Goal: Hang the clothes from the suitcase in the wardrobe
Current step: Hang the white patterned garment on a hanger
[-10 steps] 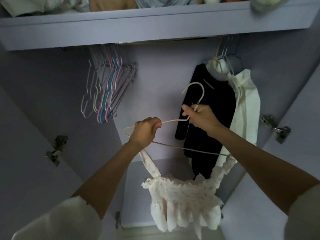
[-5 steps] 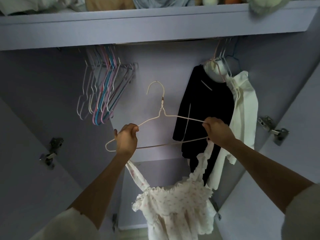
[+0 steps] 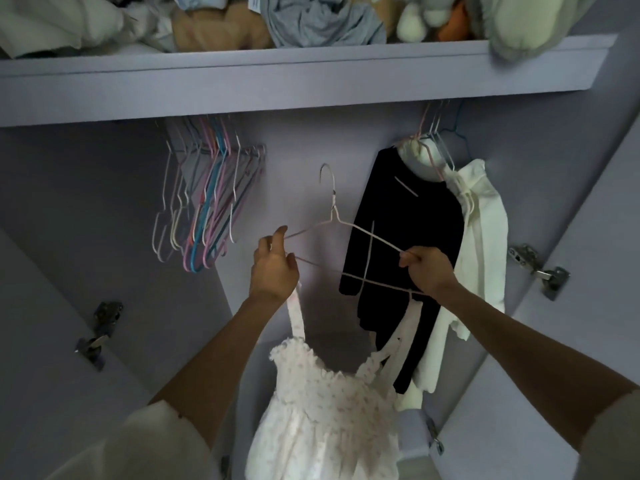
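Both hands hold a thin white wire hanger up in front of the open wardrobe. The left hand grips the hanger's left end, w/ fingers curled round the wire and one finger sticking up. The right hand pinches the hanger's right arm, fingers closed tight on the wire. The hanger's hook points up, near the back wall, not on the rail.

A white frilly dress w/ tiny dots hangs from the hanger by 2 straps. The left strap runs up to the left hand; the right strap goes up to the bottom wire by the right hand. The dress hangs low, between the two arms.

On the right of the wardrobe a black top hangs, & a cream top hangs just beside it, touching. On the left, a bunch of bare hangers in white, pink & blue hangs together.

Up top is a shelf w/ a pile of clothes & soft toys. Metal hinges show on the open doors at both sides.
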